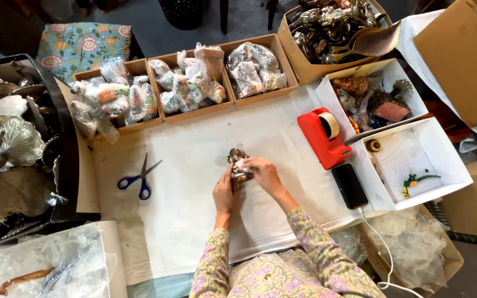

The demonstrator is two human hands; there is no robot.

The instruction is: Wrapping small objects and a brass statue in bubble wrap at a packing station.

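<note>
Tabletop (194, 221) covered in white cloth. Left hand (223, 197) and right hand (262, 174) mid-cloth. Scissors (139, 177) well left of the left hand. Tape dispenser (322, 137) and phone (350, 186) just right of the right hand. Three boxes (194, 83) of wrapped items beyond both hands.

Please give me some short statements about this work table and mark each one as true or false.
1. Both hands hold a small metal figurine over the white sheet. True: the left hand and right hand are both on it.
2. The scissors have red handles. False: the handles are blue.
3. The red tape dispenser stands to the right of the hands. True.
4. The black phone lies inside a white box. False: it lies on the sheet, beside the white box.
5. The three cardboard trays at the far edge are empty. False: they hold plastic-wrapped items.
</note>
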